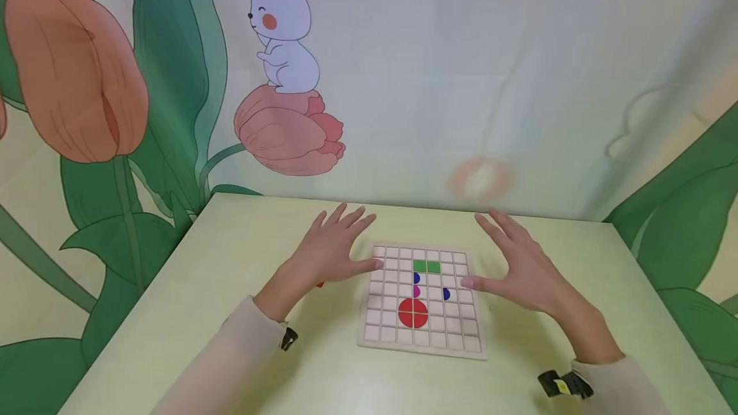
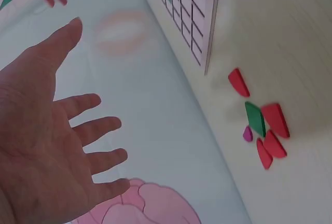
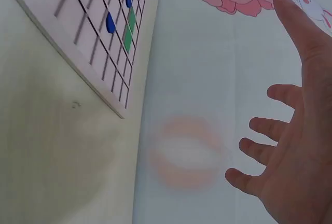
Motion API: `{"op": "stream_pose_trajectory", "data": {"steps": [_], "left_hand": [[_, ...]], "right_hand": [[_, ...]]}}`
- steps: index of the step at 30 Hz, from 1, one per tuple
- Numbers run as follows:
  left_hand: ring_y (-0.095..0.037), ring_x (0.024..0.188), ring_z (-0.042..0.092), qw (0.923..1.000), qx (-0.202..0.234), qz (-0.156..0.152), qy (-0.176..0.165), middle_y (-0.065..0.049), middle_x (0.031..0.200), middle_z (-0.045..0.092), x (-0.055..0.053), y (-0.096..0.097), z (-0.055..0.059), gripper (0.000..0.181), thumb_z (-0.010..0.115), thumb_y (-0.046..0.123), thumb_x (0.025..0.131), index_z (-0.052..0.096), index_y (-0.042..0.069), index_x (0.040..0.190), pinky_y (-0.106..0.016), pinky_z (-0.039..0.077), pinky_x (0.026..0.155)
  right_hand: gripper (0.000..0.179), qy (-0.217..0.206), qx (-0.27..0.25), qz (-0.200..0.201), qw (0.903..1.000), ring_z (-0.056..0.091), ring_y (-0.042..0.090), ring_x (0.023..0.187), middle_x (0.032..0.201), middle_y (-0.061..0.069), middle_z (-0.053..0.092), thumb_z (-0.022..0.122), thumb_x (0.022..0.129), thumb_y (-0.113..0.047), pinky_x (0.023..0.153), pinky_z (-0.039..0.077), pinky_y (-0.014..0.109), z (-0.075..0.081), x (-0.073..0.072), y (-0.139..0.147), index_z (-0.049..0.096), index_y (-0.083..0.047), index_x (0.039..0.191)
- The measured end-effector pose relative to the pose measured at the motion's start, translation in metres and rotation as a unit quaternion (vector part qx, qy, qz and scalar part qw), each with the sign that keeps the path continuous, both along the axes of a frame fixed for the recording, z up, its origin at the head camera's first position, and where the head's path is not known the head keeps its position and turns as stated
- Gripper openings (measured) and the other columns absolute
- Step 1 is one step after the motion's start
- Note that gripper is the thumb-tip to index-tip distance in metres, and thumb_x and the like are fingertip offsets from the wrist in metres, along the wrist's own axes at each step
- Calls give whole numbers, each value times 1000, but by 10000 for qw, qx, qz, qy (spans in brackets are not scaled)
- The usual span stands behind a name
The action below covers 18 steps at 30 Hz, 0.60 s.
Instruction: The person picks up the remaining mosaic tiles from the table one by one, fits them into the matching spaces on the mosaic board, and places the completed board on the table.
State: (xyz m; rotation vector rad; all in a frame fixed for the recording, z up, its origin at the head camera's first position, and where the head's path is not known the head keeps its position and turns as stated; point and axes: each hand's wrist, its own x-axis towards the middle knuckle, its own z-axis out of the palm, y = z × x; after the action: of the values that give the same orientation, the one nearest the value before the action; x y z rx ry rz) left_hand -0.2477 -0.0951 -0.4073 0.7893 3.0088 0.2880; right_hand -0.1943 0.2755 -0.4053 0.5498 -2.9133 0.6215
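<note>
Both hands hover over the table on either side of a pale square grid board [image 1: 389, 335], fingers spread and holding nothing. My left hand [image 1: 331, 252] is at the board's left edge, its thumb overlapping that edge in the head view. At the right edge is my right hand [image 1: 521, 268], thumb pointing inward. On the board lie a red circle of quarter pieces [image 1: 413, 313], a green bar [image 1: 426, 266], a magenta piece [image 1: 416, 291] and two dark blue pieces, one [image 1: 446, 294] standing apart to the right.
Beside the board, in the left wrist view, several loose red pieces [image 2: 276, 120], a green piece [image 2: 254, 119] and a small magenta piece [image 2: 248, 134] lie on the table [image 2: 290, 37]. The left hand mostly hides them in the head view. A printed curtain [image 1: 403, 82] hangs behind the table.
</note>
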Motion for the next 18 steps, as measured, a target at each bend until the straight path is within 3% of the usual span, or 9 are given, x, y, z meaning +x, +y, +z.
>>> {"op": "stream_pose_trajectory", "data": {"steps": [4, 8, 14, 18], "left_hand": [[-37, 156, 32, 9998, 102, 143, 19, -8, 165, 44, -1, -18, -1, 82, 75, 57, 94, 46, 18, 161, -61, 24, 124], [-37, 137, 50, 9981, 190, 535, -252, -11, 148, 58, -8, -38, -16, 62, 82, 35, 93, 61, 11, 145, -58, 41, 114], [-28, 111, 54, 9910, 505, 785, -961, -10, 122, 64, -16, -56, -43, 39, 84, 24, 93, 70, 7, 125, -42, 54, 92], [-22, 100, 55, 9881, 692, 904, -1036, -7, 108, 62, -18, -58, -57, 35, 85, 23, 92, 70, 6, 119, -34, 55, 85]], "right_hand": [[118, -30, 39, 116, 9999, 21, 46, 157, 176, 10, 18, 81, 78, -74, 109, 27, 81, -13, 6, 2, 26, -24, 169], [120, -136, 227, 159, 9995, 24, 46, 156, 174, 12, 22, 85, 73, -73, 110, 29, 79, -37, 5, 5, 33, -21, 167], [121, -762, 447, 114, 9960, 29, 47, 153, 172, 17, 27, 86, 69, -76, 106, 34, 80, -69, 4, 7, 38, -18, 165], [119, -955, 456, 114, 9943, 30, 48, 152, 170, 18, 29, 86, 69, -76, 107, 34, 79, -77, 7, 4, 42, -16, 163]]}}
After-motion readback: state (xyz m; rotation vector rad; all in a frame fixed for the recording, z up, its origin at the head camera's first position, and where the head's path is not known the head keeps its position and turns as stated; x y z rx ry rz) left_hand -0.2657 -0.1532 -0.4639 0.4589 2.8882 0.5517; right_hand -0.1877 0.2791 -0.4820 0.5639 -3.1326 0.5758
